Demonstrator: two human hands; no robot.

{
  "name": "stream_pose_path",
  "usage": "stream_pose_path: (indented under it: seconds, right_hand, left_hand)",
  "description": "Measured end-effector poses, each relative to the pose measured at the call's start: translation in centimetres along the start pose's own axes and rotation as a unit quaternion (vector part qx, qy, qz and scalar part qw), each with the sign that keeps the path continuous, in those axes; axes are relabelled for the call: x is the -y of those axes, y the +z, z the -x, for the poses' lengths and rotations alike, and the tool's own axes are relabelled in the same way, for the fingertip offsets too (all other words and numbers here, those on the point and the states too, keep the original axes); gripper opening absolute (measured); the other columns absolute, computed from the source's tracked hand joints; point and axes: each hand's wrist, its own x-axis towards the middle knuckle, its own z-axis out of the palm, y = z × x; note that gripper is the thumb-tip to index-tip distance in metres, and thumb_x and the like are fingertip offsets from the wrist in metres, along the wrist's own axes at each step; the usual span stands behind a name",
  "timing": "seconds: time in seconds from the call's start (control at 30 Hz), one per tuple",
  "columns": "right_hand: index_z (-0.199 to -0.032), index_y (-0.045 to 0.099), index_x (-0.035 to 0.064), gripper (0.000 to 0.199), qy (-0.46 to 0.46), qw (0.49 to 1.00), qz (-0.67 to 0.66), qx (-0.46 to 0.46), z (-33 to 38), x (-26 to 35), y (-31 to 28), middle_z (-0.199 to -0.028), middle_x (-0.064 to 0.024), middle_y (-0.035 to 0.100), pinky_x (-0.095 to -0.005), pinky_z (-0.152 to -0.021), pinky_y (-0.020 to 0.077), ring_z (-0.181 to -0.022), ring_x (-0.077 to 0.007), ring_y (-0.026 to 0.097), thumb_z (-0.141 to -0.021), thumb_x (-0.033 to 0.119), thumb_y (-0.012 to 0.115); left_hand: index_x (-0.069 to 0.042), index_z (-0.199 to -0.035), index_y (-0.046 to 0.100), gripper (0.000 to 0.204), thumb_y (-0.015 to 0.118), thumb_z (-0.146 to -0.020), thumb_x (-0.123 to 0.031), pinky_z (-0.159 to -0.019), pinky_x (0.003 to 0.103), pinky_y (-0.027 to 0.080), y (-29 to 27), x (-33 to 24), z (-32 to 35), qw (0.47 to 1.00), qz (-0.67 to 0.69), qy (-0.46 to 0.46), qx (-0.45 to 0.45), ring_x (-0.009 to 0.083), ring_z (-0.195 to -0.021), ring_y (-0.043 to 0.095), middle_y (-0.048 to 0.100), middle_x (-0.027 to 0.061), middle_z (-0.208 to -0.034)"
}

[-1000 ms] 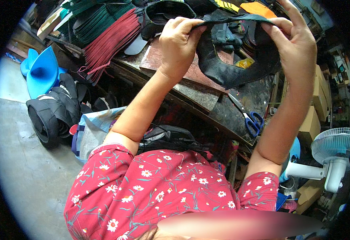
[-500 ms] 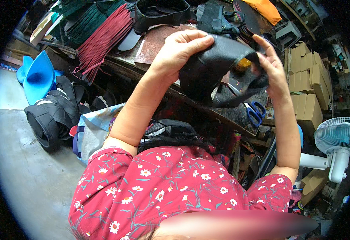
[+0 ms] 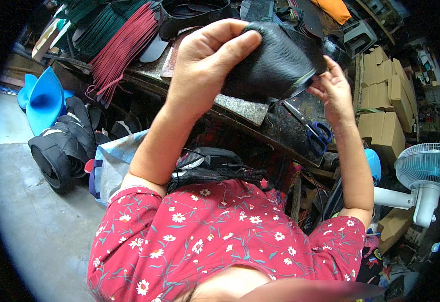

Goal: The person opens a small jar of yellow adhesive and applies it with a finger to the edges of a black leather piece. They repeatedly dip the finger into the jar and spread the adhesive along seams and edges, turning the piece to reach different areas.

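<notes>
A black leather-like piece (image 3: 275, 65), bent into a curved shape with a pale greenish line along one edge, is held up above the workbench. My left hand (image 3: 207, 63) pinches its upper left part between thumb and fingers. At its right edge my right hand (image 3: 336, 93) has the fingertips closed on the material. Part of the piece is folded away from view. Below it on the bench (image 3: 285, 131) lies a pair of scissors (image 3: 316, 137) with blue handles.
Stacks of red sheets (image 3: 122, 48) and dark green sheets (image 3: 99, 30) lie at the back left, beside a black looped piece (image 3: 192, 17). Several black curved pieces (image 3: 66, 148) sit on the floor at left. A fan (image 3: 421, 166) and cardboard boxes (image 3: 381, 131) stand at right.
Both hands have turned the black piece, so its opening no longer faces me and its smooth outer side shows. My left hand has moved up and left, nearer the head.
</notes>
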Motion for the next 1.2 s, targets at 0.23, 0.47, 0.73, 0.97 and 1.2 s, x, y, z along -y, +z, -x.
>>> stream_pose_path:
  seconds: [0.23, 0.47, 0.73, 0.97, 1.2]
  right_hand:
    - [-0.143, 0.037, 0.0060, 0.058, 0.058, 0.980, -0.169, 0.089, 0.3, 0.4, -0.4, -0.103, -0.0079, 0.064, -0.0251, -0.075, 0.0531, -0.082, -0.0132, 0.063, -0.087, -0.001, 0.048]
    - [-0.139, 0.048, 0.0061, 0.046, -0.032, 0.984, 0.166, 0.060, -0.7, 0.2, -2.6, -0.078, -0.0014, 0.060, -0.0187, -0.055, 0.0438, -0.065, -0.0064, 0.056, -0.093, 0.008, 0.053]
    - [-0.105, 0.075, 0.0249, 0.038, -0.254, 0.655, 0.711, 0.035, -6.2, -0.2, -4.7, -0.111, -0.0027, 0.062, -0.0369, -0.091, 0.0500, -0.108, -0.0240, 0.058, -0.087, 0.003, 0.050]
    - [-0.099, 0.077, 0.0248, 0.028, -0.306, 0.613, 0.728, 0.000, -6.9, 0.5, -4.3, -0.110, -0.0032, 0.065, -0.0384, -0.087, 0.0513, -0.106, -0.0245, 0.060, -0.086, 0.010, 0.056]
    - [-0.102, 0.073, 0.0137, 0.031, -0.215, 0.668, 0.710, 0.058, -2.8, 2.6, -4.4, -0.107, -0.0057, 0.064, -0.0361, -0.092, 0.0476, -0.108, -0.0243, 0.059, -0.084, -0.003, 0.053]
  left_hand:
    - [-0.004, -0.095, 0.066, 0.020, 0.065, -0.093, -0.024, -0.073, 0.022, 0.048, -3.8, 0.8, -0.3, 0.986, 0.079, -0.144, 0.026, 0.0052, -0.080, 0.059, 0.066, -0.0005, -0.089]
    - [-0.001, -0.106, 0.067, 0.022, 0.067, -0.093, -0.019, -0.073, 0.022, 0.052, -1.7, 1.2, -0.6, 0.971, 0.121, -0.196, 0.067, 0.0074, -0.079, 0.065, 0.070, 0.0025, -0.093]
    - [0.001, -0.109, 0.063, 0.021, 0.063, -0.095, -0.014, -0.082, 0.024, 0.052, 0.5, 0.7, -1.5, 0.979, 0.149, -0.122, 0.066, 0.0107, -0.089, 0.066, 0.070, 0.0057, -0.100]
    - [-0.001, -0.107, 0.062, 0.019, 0.064, -0.095, -0.016, -0.079, 0.024, 0.053, -0.3, 0.4, -1.7, 0.976, 0.137, -0.166, 0.042, 0.0096, -0.085, 0.065, 0.069, 0.0057, -0.096]
    - [0.001, -0.112, 0.062, 0.023, 0.061, -0.097, -0.016, -0.078, 0.023, 0.053, -0.3, 1.4, -1.7, 0.981, 0.108, -0.149, 0.069, 0.0092, -0.085, 0.065, 0.069, 0.0041, -0.098]
